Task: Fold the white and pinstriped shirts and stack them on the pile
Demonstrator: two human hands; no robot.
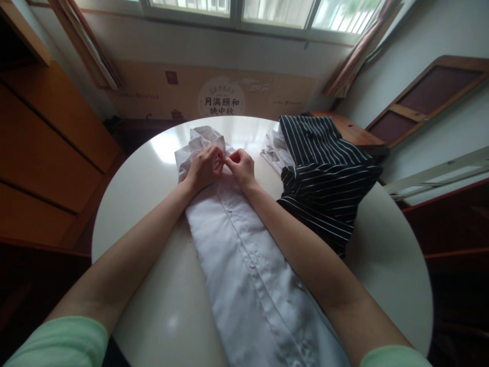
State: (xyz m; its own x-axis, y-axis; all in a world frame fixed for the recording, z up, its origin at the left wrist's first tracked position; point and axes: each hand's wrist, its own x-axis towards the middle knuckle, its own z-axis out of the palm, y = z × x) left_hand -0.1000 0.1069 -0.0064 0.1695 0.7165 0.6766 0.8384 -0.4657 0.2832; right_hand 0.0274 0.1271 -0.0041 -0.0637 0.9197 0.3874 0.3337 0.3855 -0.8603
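Two hands, left hand (204,167) and right hand (240,166), are pinched narrowly on the far collar end of a soft, light white shirt (244,265) laid lengthwise on the surface (145,204), best gripped by its placket.

Daylight enters through the barred window (263,10) along the top edge, where the panes are blown out to near white. The glossy round white counter (153,204) carries a bright patch of glare at its far left and a smaller one near the bottom. The room's corners sink into deep shadow, mainly lower left and right. The wide lens bends straight lines at the edges and stretches the forearms. Focus is soft throughout, with mild compression blur.
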